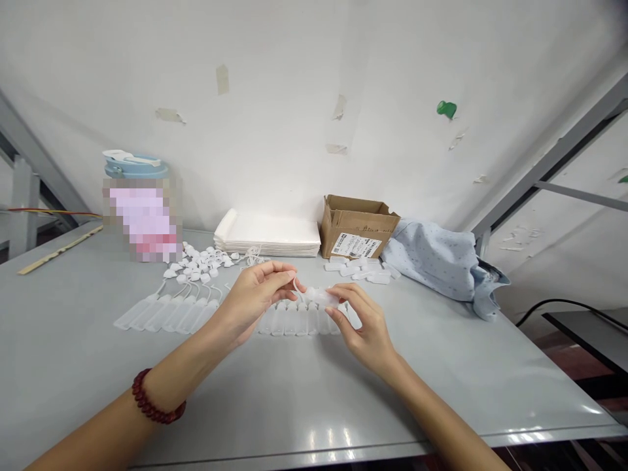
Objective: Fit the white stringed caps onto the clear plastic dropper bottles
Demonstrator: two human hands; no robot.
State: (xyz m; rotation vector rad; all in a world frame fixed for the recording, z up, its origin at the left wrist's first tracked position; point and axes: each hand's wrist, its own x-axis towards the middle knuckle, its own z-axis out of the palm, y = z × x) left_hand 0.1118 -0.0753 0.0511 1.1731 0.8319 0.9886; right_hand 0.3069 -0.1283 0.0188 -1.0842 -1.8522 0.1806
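Above the middle of the grey table (304, 399) I hold a small translucent plastic tube (320, 296) between both hands. My left hand (255, 294) pinches its thin white loop end, fingers closed. My right hand (360, 320) grips the tube's other end with fingertips closed. Directly beneath my hands lies a row of several similar clear tubes (297, 320) side by side. A second row of clear tubes (164, 314) lies to the left. A red bead bracelet (152, 399) is on my left wrist.
A pile of small white caps (199, 261) lies behind the left row. Behind it stand a blurred container with a blue lid (137, 209), a stack of white sheets (269, 235), an open cardboard box (356, 226), loose white pieces (360, 269) and a light blue cloth (441, 265). The table's right edge drops off.
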